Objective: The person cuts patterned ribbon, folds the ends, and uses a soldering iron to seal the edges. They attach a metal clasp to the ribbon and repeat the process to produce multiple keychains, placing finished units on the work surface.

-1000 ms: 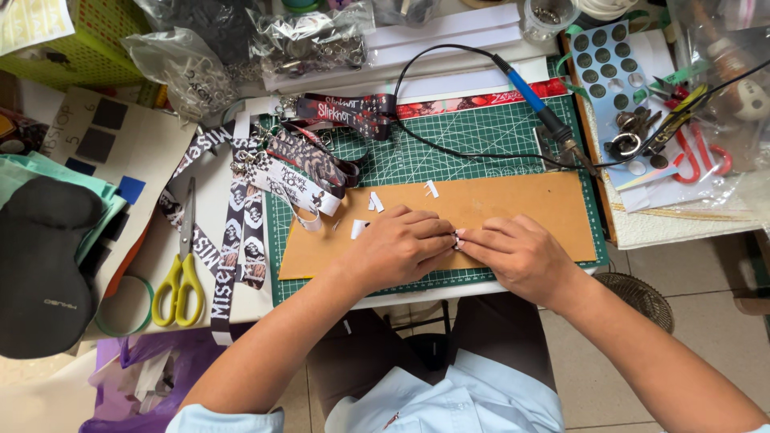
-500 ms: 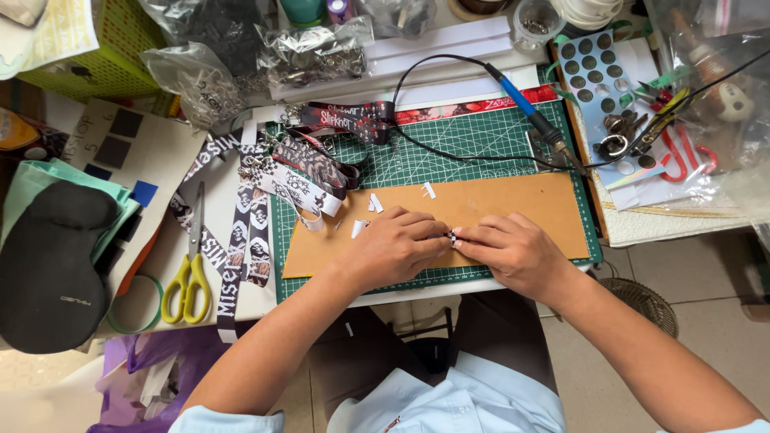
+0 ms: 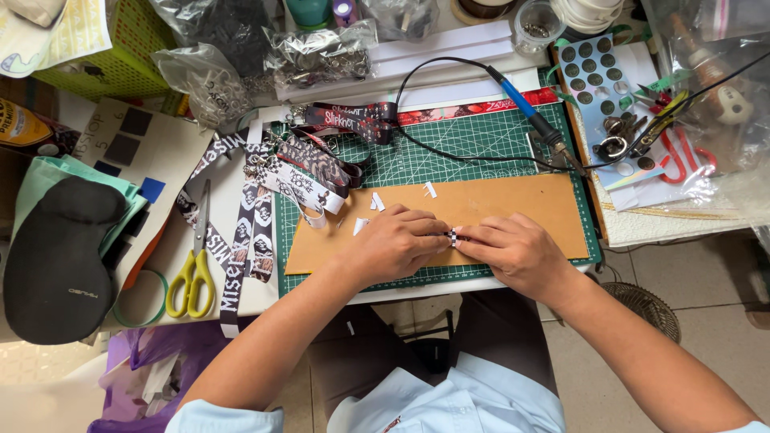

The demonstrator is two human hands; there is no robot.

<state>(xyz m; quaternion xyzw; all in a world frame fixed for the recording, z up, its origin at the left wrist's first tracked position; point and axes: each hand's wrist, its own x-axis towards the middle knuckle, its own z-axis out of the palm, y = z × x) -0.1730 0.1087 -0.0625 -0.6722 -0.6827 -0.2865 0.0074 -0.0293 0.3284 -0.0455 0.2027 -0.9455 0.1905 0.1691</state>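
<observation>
Left hand point(image 3: 393, 240): palm down, knuckles up, forearm angled in from lower left; fingers curled and pressed together at the tips, pinching a small black-and-white checkered strip point(image 3: 452, 236).

Right hand point(image 3: 513, 248): palm down, forearm angled in from lower right; fingertips meet those of the left hand and pinch the same strip from the other side.

Checkered strip: held between both grips, just above a brown board point(image 3: 513, 204), only a small part visible.

Brown board: flat on a green cutting mat point(image 3: 473, 140) on the desk point(image 3: 241, 281); both hands rest over its lower edge. Small white scraps point(image 3: 377, 202) lie on it beyond the left hand.

Printed lanyards point(image 3: 273, 180): heaped left of the board.

Yellow-handled scissors point(image 3: 192, 269): on the desk, well left of the hands.

Blue-handled soldering iron point(image 3: 533, 116): on the mat, beyond the board.
</observation>
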